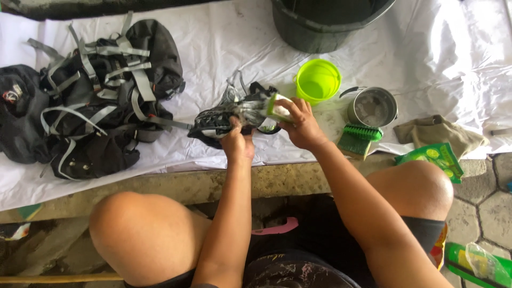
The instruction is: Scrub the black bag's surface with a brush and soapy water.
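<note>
White plastic sheet (224,42); hands (238,143) (301,125) scrubbing mesh shoe (221,118).

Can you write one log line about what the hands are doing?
left hand: holds black mesh shoe | right hand: holds green-and-white brush on shoe

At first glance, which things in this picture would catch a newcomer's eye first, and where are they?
In the middle, the left hand holds a dark shoe while the right hand presses a small green-edged brush against it. Just behind, a bright lime-green cup stands on the white sheet. At the far left lies a black backpack with grey straps.
</note>
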